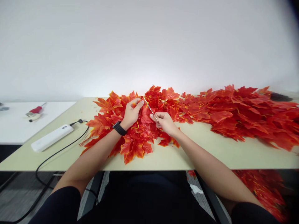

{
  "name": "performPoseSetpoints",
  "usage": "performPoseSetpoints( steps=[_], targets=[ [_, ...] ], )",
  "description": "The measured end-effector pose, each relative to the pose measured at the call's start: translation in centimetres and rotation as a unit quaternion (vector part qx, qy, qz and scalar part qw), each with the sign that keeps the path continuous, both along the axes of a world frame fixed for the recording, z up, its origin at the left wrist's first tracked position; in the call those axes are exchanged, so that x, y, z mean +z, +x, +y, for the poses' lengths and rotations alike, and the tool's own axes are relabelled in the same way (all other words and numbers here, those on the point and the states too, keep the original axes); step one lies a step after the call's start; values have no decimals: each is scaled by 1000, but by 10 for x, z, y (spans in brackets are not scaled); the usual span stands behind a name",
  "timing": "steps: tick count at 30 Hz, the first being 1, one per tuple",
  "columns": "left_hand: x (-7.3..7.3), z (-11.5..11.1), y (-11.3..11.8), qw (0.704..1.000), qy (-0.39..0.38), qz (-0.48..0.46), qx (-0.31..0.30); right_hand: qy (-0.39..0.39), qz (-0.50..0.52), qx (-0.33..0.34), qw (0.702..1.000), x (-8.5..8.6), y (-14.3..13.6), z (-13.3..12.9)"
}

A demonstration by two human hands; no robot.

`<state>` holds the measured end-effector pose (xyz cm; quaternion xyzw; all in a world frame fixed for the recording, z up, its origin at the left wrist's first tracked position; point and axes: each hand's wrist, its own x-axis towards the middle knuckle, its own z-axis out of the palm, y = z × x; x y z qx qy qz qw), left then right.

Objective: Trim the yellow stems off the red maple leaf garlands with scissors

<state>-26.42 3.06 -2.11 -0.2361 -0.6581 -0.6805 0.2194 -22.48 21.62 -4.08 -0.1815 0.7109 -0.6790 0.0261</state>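
My right hand (pixel 164 122) is closed round the lower end of a thin silvery tool (pixel 150 107), too small to name for certain. The tool slants up and left, its far end by the fingertips of my left hand (pixel 132 112). That hand, with a black watch (pixel 119 128) on the wrist, has thumb and fingers pinched together; what lies in the pinch I cannot make out. Both hands are over a pile of red-orange artificial maple leaves (pixel 134 150) with yellow edges and yellow stems.
A larger heap of maple leaves (pixel 245 112) spreads along the right of the pale table (pixel 197 149). On the left lies a white oblong device (pixel 52 137) with a black cable (pixel 58 151) running off the edge. More leaves (pixel 263 189) lie below on the right. A white wall stands behind.
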Motion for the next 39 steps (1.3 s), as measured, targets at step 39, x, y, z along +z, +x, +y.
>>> performPoseSetpoints(
  steps=[39],
  targets=[
    [0, -2, 0, 998, 10, -55, -28, -12, -13, 5, 1000, 4, 3, 0]
  ],
)
